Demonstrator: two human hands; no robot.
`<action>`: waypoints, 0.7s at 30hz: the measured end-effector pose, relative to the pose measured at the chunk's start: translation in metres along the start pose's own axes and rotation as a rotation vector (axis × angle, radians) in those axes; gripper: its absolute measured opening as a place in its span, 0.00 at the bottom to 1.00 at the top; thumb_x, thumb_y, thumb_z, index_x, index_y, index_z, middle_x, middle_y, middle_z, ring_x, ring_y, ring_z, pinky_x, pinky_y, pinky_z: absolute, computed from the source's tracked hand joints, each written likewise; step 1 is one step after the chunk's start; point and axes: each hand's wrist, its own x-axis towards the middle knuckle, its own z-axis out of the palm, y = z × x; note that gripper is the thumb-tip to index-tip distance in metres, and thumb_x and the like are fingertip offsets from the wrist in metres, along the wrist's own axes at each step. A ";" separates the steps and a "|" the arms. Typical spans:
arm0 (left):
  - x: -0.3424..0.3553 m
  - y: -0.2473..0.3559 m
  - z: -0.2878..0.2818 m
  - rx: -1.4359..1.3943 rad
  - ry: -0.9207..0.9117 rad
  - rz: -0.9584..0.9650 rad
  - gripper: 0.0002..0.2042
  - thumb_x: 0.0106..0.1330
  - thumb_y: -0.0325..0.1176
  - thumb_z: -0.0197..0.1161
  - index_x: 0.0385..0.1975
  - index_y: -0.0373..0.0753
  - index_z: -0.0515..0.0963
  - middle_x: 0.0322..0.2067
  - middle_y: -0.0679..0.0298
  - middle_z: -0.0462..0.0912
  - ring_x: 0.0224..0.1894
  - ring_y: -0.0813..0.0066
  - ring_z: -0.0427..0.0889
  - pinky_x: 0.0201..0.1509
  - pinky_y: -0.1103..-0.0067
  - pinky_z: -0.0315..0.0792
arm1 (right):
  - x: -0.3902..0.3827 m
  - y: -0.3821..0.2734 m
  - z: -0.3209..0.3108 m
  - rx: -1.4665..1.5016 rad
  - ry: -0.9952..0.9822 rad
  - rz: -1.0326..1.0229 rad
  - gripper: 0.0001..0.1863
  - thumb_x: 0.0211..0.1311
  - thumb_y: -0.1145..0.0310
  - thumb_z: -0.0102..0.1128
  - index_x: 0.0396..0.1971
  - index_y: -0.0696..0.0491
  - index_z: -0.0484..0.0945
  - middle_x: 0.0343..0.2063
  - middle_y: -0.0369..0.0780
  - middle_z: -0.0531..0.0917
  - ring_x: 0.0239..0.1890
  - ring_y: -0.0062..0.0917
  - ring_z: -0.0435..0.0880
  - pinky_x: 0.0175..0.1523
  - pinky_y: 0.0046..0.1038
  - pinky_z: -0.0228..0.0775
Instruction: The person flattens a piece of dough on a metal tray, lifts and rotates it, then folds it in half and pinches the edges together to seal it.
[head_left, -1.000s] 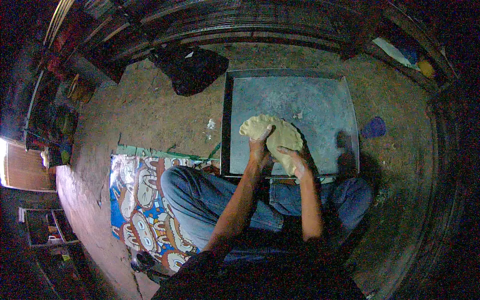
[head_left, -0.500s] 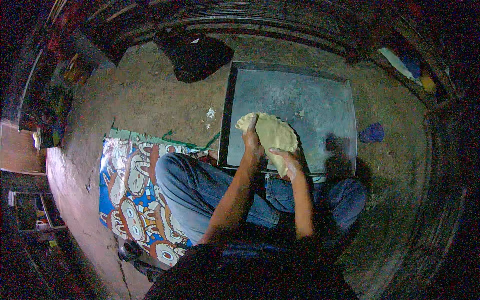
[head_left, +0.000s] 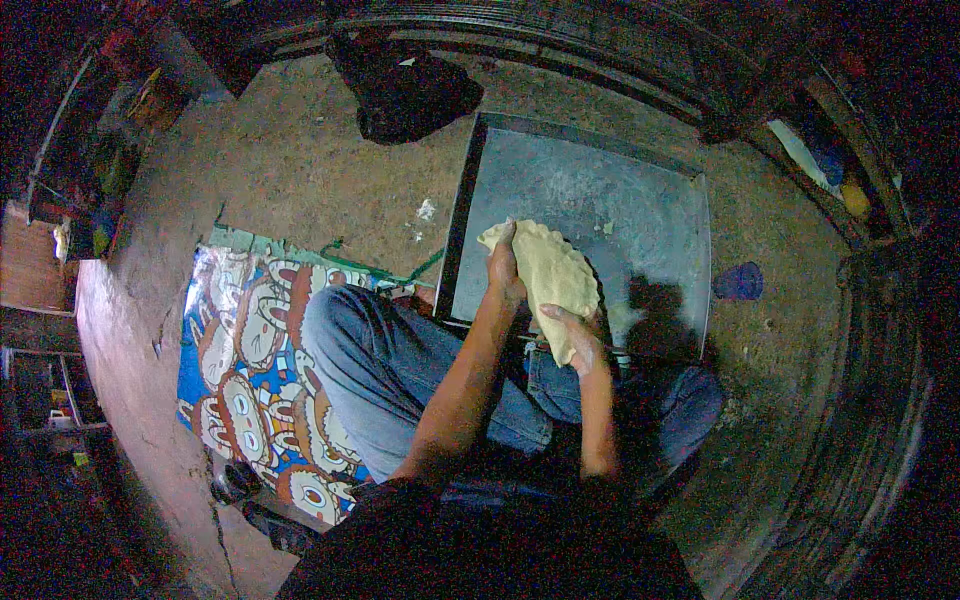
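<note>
A large pale half-moon of dough with a crimped, scalloped outer edge is held up above a grey metal tray. My left hand grips it by the upper left end, thumb lying along its face. At the lower right end, my right hand holds it with the thumb on top and the other fingers hidden beneath. Whitish flour dusts the right hand and wrist. The dough slants from upper left down to lower right, over my crossed legs and the tray's near part.
The tray rests on a rough concrete floor. Beyond it to the left lies a black bag or cloth. A small blue-purple thing is right of the tray. A cartoon-patterned mat spreads under my left knee, with a dark object near it.
The view has shifted slightly. Both hands still hold the dough, which is tilted a little more steeply now. Nothing has been let go.
</note>
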 end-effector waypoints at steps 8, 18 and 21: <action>0.011 0.007 -0.016 -0.011 -0.047 -0.079 0.19 0.67 0.48 0.51 0.44 0.38 0.74 0.42 0.51 0.80 0.46 0.50 0.78 0.56 0.59 0.71 | -0.020 0.009 0.002 0.010 0.059 0.032 0.29 0.41 0.80 0.70 0.48 0.58 0.71 0.36 0.45 0.81 0.28 0.36 0.84 0.22 0.31 0.79; 0.010 0.005 -0.014 0.002 -0.059 -0.030 0.18 0.66 0.45 0.54 0.42 0.35 0.74 0.39 0.50 0.81 0.41 0.49 0.80 0.50 0.58 0.74 | -0.056 0.000 0.001 0.020 -0.047 0.105 0.25 0.49 0.79 0.65 0.49 0.60 0.68 0.32 0.47 0.81 0.20 0.35 0.83 0.19 0.29 0.77; 0.006 0.011 -0.011 -0.010 -0.079 -0.061 0.18 0.67 0.44 0.54 0.43 0.34 0.73 0.38 0.50 0.81 0.38 0.51 0.82 0.45 0.58 0.77 | -0.071 -0.004 0.011 0.005 0.010 0.091 0.23 0.50 0.80 0.64 0.48 0.60 0.69 0.32 0.47 0.81 0.20 0.35 0.83 0.20 0.29 0.78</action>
